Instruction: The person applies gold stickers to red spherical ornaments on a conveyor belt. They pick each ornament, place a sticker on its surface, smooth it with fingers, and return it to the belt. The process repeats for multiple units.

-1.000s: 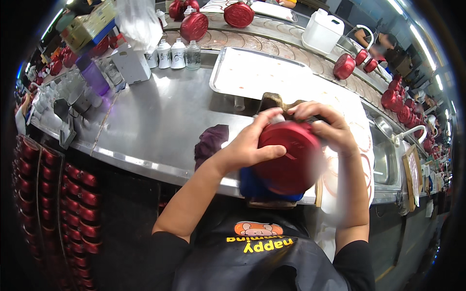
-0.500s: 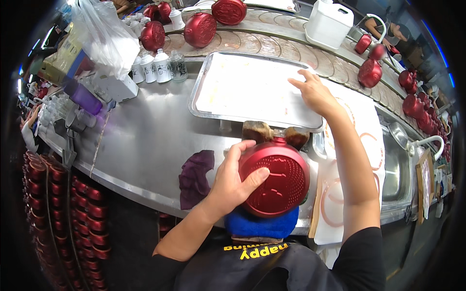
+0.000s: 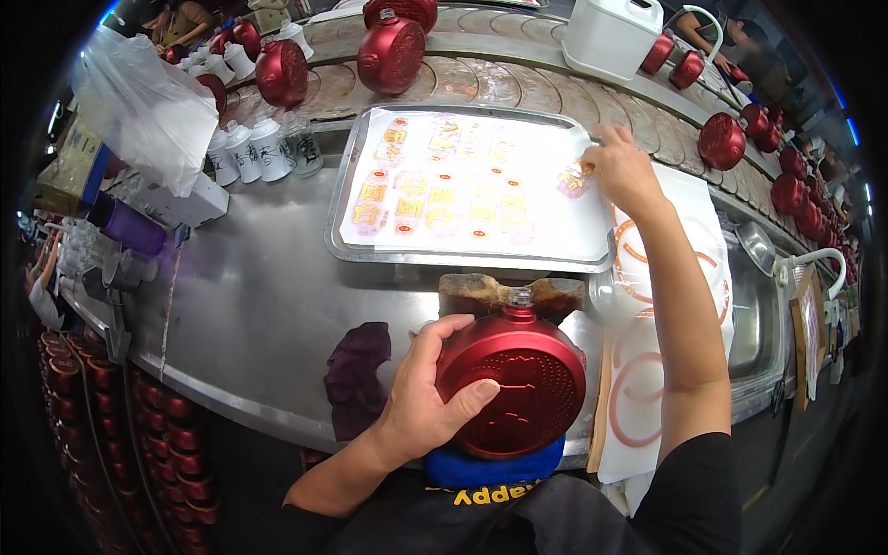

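Past the red round bottle (image 3: 513, 402), your left hand (image 3: 427, 393) had room to leave over the steel counter (image 3: 268, 287) toward ten o'clock, between the purple cloth (image 3: 356, 381) at nine and the metal tray (image 3: 416, 255) around half past eleven. At twelve, the brown notched block (image 3: 467, 294) stood in the way, against the bottle's neck. Your right hand (image 3: 624, 171) and forearm barred one o'clock.

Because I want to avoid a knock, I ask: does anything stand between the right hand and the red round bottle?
Yes: the near rim of the metal tray and the right end of the brown rest lie between the right hand and the red round bottle.
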Demonstrator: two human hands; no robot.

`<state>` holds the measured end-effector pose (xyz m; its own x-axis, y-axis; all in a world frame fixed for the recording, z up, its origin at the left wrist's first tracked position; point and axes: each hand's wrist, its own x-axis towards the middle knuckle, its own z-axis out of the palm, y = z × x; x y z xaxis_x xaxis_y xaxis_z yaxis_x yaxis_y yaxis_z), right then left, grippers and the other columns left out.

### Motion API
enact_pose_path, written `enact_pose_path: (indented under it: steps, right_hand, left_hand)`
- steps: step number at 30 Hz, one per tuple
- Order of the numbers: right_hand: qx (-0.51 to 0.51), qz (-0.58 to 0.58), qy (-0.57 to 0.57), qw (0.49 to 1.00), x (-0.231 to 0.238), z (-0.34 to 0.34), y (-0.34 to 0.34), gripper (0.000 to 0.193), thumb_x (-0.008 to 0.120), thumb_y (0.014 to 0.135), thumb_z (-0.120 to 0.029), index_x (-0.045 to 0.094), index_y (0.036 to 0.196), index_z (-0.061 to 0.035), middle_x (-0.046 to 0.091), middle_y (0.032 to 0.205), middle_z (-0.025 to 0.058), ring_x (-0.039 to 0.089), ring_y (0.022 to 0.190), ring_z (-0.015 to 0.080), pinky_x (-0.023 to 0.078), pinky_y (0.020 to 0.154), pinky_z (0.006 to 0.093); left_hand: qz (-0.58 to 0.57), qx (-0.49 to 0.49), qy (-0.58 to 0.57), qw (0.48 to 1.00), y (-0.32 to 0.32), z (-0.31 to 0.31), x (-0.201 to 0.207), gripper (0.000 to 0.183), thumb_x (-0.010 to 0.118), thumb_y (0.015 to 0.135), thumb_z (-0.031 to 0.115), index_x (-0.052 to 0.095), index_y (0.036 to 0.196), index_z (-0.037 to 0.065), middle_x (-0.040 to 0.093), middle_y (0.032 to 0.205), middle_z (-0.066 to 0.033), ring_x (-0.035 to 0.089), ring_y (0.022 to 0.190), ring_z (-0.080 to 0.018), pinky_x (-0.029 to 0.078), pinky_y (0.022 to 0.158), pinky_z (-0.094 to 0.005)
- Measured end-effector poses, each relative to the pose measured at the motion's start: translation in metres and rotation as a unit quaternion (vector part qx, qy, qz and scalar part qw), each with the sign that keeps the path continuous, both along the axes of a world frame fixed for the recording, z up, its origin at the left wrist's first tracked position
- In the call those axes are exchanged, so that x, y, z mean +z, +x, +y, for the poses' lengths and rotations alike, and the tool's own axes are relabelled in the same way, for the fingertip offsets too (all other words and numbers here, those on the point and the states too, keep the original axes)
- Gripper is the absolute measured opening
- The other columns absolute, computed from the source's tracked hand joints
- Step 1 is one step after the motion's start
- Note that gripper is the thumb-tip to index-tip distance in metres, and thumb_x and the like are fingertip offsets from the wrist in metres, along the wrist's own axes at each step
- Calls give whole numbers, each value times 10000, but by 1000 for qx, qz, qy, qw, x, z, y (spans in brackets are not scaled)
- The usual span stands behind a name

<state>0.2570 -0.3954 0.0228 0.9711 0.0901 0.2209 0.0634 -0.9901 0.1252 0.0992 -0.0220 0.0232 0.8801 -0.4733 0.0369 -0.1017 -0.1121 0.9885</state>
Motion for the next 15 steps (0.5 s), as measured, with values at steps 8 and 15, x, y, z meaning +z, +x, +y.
enact_pose_path:
  steps: [8,15]
  right_hand:
    - [-123,0,240,963,-3,-21,22,284,773,875,-275,771,903,7,703,888,203,693,928,405,518,935,479]
    - [122,-194,199,953,45,13,-70,139,757,914,-132,692,917,-9,669,1206,183,629,1123,372,491,977,447]
  left_hand:
    - [111,-14,-99,989,-4,6,4,738,796,950,329,428,1490,-15,622,1328,-162,610,1208,-203,486,1050,-351]
    - [119,6,-117,986,-10,2,2,687,763,978,307,434,1479,-28,631,1310,-160,598,1207,-196,468,1066,-350]
